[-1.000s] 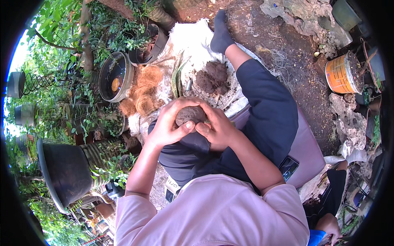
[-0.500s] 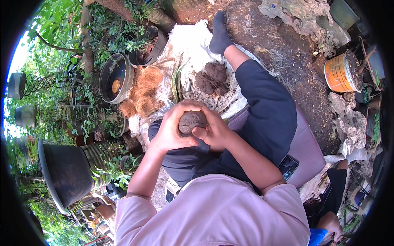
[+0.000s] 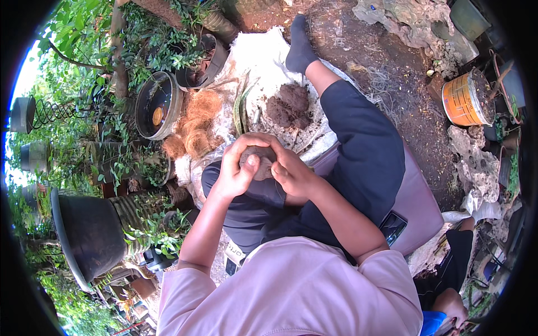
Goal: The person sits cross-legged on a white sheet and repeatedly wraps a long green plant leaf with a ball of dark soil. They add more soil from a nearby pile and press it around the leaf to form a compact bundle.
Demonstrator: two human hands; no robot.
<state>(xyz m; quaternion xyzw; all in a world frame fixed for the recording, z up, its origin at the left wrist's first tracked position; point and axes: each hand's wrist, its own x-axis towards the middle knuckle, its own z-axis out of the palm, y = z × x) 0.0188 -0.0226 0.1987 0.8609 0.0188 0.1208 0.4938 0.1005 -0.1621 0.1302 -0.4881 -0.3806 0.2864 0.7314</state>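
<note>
My left hand (image 3: 238,168) and my right hand (image 3: 286,171) are cupped round a lump of grey-brown clay (image 3: 261,172) above my lap, the left thumb pressed over its face and the fingers of both hands meeting at its far side. Past them, a white woven sack (image 3: 252,50) carries a mound of dark mud (image 3: 288,106), a small metal cylinder (image 3: 257,116) and a long green strip (image 3: 242,106). Tufts of orange-brown fibre (image 3: 199,112) lie at the sack's left.
Pots (image 3: 89,235) and foliage crowd the left. At right are an orange bucket (image 3: 465,106), pitted rocks (image 3: 476,168) and tangled string (image 3: 375,89). A phone (image 3: 393,225) rests on the pink cushion (image 3: 414,213) beside my leg. Another person's hand (image 3: 448,308) shows at lower right.
My hands have shifted around the lump. The left thumb dropped below it half a second ago and now lies raised over its face, covering more of it.
</note>
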